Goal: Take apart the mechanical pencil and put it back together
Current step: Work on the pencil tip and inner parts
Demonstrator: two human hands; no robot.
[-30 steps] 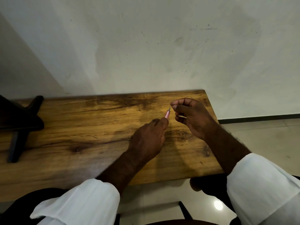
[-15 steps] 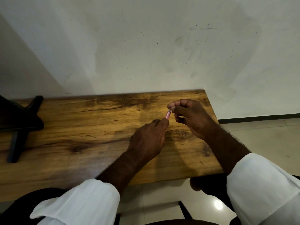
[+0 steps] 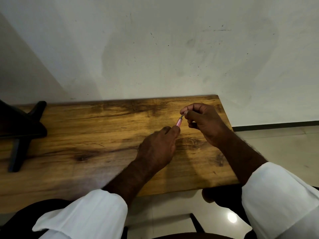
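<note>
Two hands share the pink pencil [image 3: 179, 122] — left hand [image 3: 158, 147] gripping its barrel, right hand [image 3: 203, 123] pinching the dark tip [image 3: 182, 116].

- The table [image 3: 89, 152] runs left to right in front of the person, far edge up against the wall [image 3: 155, 49]
- Both hands are over the table's right half: the left hand [image 3: 156, 149] nearer the person, the right hand [image 3: 204, 125] just beyond it and to the right
- Between them the mechanical pencil [image 3: 179, 122] slants up and away, lower end inside the left hand, upper end pinched at the right hand's fingertips
- On the table's left end, a stand [image 3: 22, 131], well apart from both hands
- The floor [image 3: 276, 144] lies right of the table and below its near edge
</note>
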